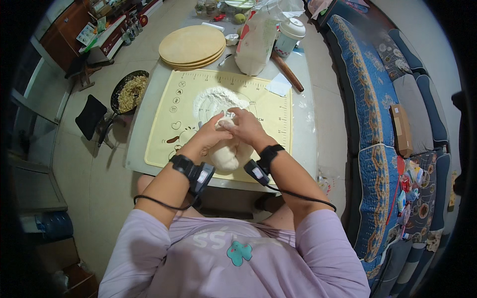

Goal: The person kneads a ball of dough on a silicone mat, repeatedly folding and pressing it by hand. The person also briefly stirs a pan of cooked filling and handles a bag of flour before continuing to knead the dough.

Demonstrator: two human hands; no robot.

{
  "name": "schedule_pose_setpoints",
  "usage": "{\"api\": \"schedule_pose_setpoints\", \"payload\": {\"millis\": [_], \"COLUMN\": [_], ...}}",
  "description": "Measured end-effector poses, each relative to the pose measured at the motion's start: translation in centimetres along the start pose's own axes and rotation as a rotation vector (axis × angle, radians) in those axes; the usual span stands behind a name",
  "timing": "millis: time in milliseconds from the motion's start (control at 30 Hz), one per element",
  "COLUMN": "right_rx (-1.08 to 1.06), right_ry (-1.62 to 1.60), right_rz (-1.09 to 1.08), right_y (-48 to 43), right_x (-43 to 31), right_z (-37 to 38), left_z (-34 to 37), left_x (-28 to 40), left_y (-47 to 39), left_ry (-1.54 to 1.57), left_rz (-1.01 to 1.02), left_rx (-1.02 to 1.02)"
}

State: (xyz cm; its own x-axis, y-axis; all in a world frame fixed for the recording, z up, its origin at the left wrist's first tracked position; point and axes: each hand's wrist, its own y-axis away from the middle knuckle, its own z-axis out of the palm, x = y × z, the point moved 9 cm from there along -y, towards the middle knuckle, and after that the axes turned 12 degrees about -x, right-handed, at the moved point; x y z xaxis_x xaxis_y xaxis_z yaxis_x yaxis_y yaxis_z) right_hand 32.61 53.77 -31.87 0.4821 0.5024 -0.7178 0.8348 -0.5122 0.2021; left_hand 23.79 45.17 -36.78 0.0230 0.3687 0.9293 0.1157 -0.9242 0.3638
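Both my hands meet over the yellow printed kneading mat [156, 149]. My left hand [212, 132] and my right hand [246, 126] hold a small white piece of dough [224, 122] between their fingers. Just below them, nearer my body, a larger lump of dough [224, 154] rests on the mat, partly covered by my hands and wrists. Beyond my fingers lies a spread patch of white flour [214, 97]. Whether the small piece is joined to the lump cannot be told.
Round wooden boards [192, 44] are stacked at the back left. Behind the mat stand a flour bag [255, 48] and a lidded cup [290, 35]. A wooden rolling pin [288, 72] and a white paper [279, 85] lie at the right. A pan of filling [130, 93] is left of the table.
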Motion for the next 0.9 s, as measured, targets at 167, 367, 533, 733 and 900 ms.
{"api": "schedule_pose_setpoints", "payload": {"millis": [167, 367, 533, 733, 900], "right_rx": [0.242, 0.374, 0.285, 0.261, 0.168], "right_ry": [0.272, 0.26, 0.297, 0.26, 0.139], "right_rz": [-0.152, -0.225, -0.084, -0.073, -0.12], "right_y": [7.5, 7.0, 2.9, -0.6, -0.1], "right_x": [-3.1, 0.5, 1.5, 2.5, 0.3], "right_z": [2.6, 5.8, 4.1, 2.6, 0.8], "left_z": [3.0, 3.6, 1.1, -0.5, -0.6], "left_x": [0.5, 0.1, 0.2, -0.6, 0.7], "left_y": [5.8, 5.8, 1.4, -1.4, -0.3], "left_ry": [-0.484, -0.785, -0.663, -0.589, -0.36], "left_rz": [0.283, 0.485, 0.25, 0.114, 0.091], "left_rx": [0.005, 0.18, 0.16, 0.278, 0.178]}}
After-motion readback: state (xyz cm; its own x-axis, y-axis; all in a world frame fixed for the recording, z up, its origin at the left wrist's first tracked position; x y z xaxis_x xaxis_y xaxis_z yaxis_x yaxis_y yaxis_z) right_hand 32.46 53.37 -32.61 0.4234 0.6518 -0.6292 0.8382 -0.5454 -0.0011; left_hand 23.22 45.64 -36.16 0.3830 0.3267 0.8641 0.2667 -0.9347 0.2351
